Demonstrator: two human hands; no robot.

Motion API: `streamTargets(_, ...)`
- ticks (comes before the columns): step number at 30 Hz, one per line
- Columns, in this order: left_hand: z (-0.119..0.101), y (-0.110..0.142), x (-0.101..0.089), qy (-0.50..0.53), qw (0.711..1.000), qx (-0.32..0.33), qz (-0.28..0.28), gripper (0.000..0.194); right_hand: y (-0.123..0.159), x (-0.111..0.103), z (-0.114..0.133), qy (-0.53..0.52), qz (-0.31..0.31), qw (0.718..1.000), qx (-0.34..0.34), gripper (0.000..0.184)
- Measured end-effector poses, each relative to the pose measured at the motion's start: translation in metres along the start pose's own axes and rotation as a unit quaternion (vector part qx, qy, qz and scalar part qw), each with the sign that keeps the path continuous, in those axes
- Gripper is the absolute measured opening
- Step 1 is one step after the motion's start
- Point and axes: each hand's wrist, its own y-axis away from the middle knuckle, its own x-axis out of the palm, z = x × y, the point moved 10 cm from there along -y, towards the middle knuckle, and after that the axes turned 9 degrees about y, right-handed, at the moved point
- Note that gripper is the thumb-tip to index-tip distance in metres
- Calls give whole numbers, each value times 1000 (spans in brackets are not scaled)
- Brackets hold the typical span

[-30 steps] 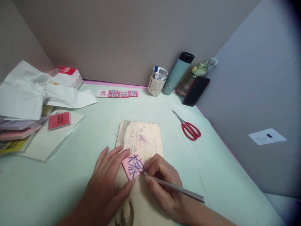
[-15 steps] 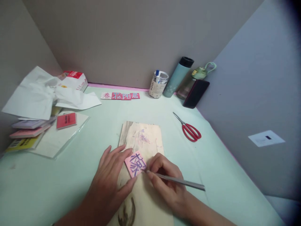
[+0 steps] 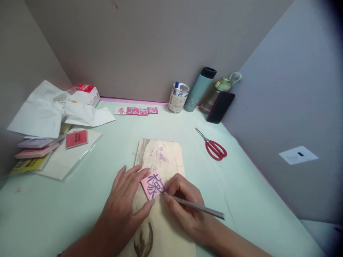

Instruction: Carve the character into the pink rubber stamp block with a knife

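The right hand (image 3: 184, 205) has its grip closed on a thin metal carving tool (image 3: 197, 207), held like a pen, with the tip touching the right edge of a small pink rubber block (image 3: 152, 185). The block bears a purple character and lies tilted on a pale wooden board (image 3: 160, 160). The left hand (image 3: 124, 203) rests flat and open on the board, its fingertips (image 3: 146, 174) and thumb touching the block's left and lower edges and closing on nothing. The board lies on the pale green table (image 3: 80, 200), near its front edge. Red-handled scissors (image 3: 213, 147) lie to the right of the board, well apart from it. At the back wall sit a row of small character blocks (image 3: 136, 111), a glass jar (image 3: 178, 97), a teal flask (image 3: 199, 89) and a dark phone (image 3: 220, 107). Crumpled white paper (image 3: 50, 110) and stacked pads (image 3: 34, 151) lie on the left.
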Motion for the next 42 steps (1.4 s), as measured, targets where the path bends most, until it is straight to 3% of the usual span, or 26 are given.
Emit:
streamTargets(12,-2,-1,0,2,1000,15,-4,46,2,-4,8,42,-41,997,-49,14)
streamTargets(31,-2,0,0,3,1000,13,-5,46,4,-1,16,78,-32,992,-95,16)
streamTargets(42,1,1,0,12,1000,3,-8,47,6,-4,23,90,-61,987,-121,18)
